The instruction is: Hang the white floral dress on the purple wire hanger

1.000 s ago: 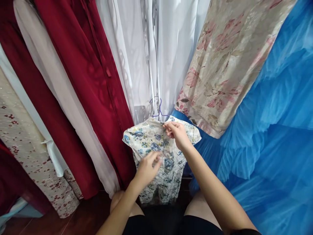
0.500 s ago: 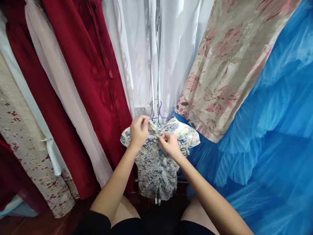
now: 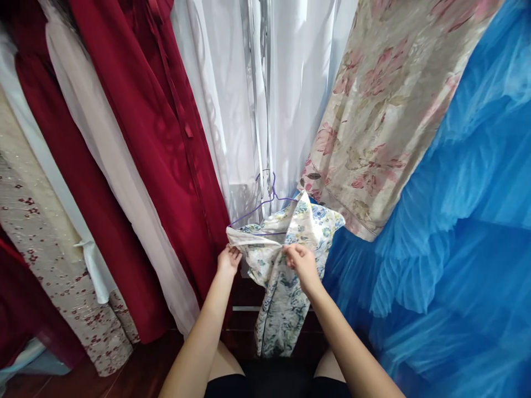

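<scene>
A white blouse with a blue and yellow floral print [image 3: 286, 309] hangs on a thin purple hanger [image 3: 251, 211] in front of me. My left hand [image 3: 229, 260] has its fingers closed on the blouse's left shoulder edge, near the hanger's end. With thumb and fingers pinched, my right hand [image 3: 299, 260] grips the neckline edge near the middle. The pale edge is stretched between both hands, and the neck gapes so that the hanger's lower bar shows inside. The blouse's lower part hangs folded and twisted.
Dark red gowns [image 3: 136, 127] hang to the left, beside a beige sequinned dress [image 3: 62, 293]. White fabric [image 3: 298, 99] with silvery strips hangs behind the hanger. On the right are a pink-flowered beige dress [image 3: 373, 121] and a blue ruffled tulle gown [image 3: 468, 232].
My left hand has moved left and down, pulling the neckline out to the side. The blouse has turned from facing me flat to twisted, and more of the hanger is exposed.
</scene>
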`<state>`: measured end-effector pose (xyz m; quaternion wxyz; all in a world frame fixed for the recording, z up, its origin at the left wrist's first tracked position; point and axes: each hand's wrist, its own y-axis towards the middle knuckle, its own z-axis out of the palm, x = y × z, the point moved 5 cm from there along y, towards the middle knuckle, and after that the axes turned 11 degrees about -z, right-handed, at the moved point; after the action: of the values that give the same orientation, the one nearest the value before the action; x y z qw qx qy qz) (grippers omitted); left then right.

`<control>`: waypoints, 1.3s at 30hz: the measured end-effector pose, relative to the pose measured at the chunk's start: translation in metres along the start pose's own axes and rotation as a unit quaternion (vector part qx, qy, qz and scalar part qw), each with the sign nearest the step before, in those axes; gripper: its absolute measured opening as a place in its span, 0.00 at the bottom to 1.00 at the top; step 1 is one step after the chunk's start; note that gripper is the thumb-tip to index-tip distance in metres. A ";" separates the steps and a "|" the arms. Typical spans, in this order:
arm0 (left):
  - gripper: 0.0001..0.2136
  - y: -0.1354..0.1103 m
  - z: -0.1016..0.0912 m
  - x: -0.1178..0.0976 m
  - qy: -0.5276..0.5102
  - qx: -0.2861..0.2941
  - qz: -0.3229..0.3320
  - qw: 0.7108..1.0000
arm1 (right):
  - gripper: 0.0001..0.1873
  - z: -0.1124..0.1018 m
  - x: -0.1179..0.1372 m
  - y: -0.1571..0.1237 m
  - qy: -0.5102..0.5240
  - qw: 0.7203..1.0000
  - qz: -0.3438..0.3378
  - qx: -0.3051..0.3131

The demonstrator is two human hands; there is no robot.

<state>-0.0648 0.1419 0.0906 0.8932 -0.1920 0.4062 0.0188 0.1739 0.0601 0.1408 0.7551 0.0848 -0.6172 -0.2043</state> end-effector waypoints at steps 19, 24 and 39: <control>0.12 -0.134 0.114 0.042 0.322 0.339 0.207 0.859 | 0.20 -0.106 -0.048 -0.058 -0.063 0.963 -0.072 -0.252; 0.12 -0.169 0.122 0.041 0.396 0.398 0.268 0.783 | 0.41 -0.037 -0.029 -0.060 0.065 0.987 0.062 0.131; 0.28 -0.144 -0.031 0.100 0.605 0.464 -0.056 0.644 | 0.19 -0.023 0.022 -0.088 0.158 0.912 0.142 0.352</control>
<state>0.0072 -0.0147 0.0463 0.4197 0.2566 0.8003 -0.3427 0.1812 -0.0308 0.1219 0.7848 0.2878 -0.5276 0.1514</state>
